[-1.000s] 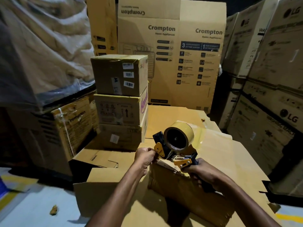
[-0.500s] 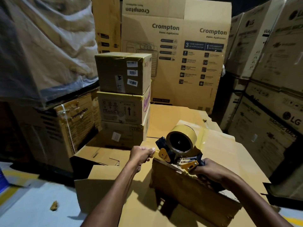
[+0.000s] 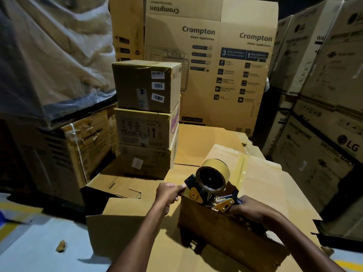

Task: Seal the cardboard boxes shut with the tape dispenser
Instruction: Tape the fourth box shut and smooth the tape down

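Note:
A brown cardboard box (image 3: 225,230) stands in front of me on flattened cardboard sheets. On its near top edge sits a tape dispenser (image 3: 213,185) with a yellow-brown tape roll and yellow-black frame. A glossy strip of tape (image 3: 242,169) runs back across the box top behind the roll. My right hand (image 3: 249,211) grips the dispenser's handle at the right. My left hand (image 3: 168,194) pinches the box's upper left corner beside the dispenser's front end.
Three small taped boxes (image 3: 147,114) are stacked just behind on the left. Large Crompton cartons (image 3: 212,61) stand at the back and LG cartons (image 3: 324,114) on the right. An open flattened carton (image 3: 117,185) lies left of my box. Pale floor (image 3: 29,242) shows at lower left.
The dispenser has slid a little toward me along the box top, leaving tape behind it. My left hand stays at the box corner and has shifted slightly with it.

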A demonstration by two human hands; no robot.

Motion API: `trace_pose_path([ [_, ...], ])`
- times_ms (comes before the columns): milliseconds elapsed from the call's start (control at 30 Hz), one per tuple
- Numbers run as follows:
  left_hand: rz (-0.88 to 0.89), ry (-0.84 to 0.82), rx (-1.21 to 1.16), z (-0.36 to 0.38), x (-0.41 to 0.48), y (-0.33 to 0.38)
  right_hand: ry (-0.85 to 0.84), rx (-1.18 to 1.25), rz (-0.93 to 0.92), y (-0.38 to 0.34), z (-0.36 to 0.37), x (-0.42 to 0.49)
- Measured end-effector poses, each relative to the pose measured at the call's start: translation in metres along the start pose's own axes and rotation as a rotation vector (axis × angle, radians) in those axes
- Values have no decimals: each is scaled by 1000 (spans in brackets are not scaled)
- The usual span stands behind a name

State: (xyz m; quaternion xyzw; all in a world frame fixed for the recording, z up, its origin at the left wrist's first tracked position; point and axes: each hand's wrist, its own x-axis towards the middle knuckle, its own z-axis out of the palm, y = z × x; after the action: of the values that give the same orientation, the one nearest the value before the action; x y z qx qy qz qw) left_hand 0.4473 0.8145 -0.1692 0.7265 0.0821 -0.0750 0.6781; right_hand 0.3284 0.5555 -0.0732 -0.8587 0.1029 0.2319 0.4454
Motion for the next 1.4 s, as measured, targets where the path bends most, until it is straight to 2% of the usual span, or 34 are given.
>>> trace_pose_path([
  [133, 44, -40, 94, 1, 4, -5, 17, -19, 5, 0, 2, 5],
  [300, 73, -185, 253, 3, 0, -5, 22, -39, 2, 1, 3, 7],
  [400, 17, -262, 241, 5, -5, -9, 54, -90, 7, 1, 4, 8],
  [533, -18, -271, 183, 3, -8, -21, 61, -99, 19, 1, 5, 8],
  [600, -1, -223, 153, 2, -11, -26, 58, -94, 25, 0, 5, 9],
  [733, 170, 75, 31, 4, -17, -27, 55, -80, 34, 0, 5, 11],
  [800, 198, 115, 25, 7, -20, -21, 49, -79, 37, 0, 6, 11],
  [933, 87, 159, 114, 18, -16, -19, 53, -106, 30, 0, 5, 11],
  [1067, -109, 155, -139, 19, -17, -24, 70, -134, 10, 1, 9, 14],
  [1400, -145, 302, -230, 27, -28, -22, 65, -140, -19, 12, 3, 9],
])
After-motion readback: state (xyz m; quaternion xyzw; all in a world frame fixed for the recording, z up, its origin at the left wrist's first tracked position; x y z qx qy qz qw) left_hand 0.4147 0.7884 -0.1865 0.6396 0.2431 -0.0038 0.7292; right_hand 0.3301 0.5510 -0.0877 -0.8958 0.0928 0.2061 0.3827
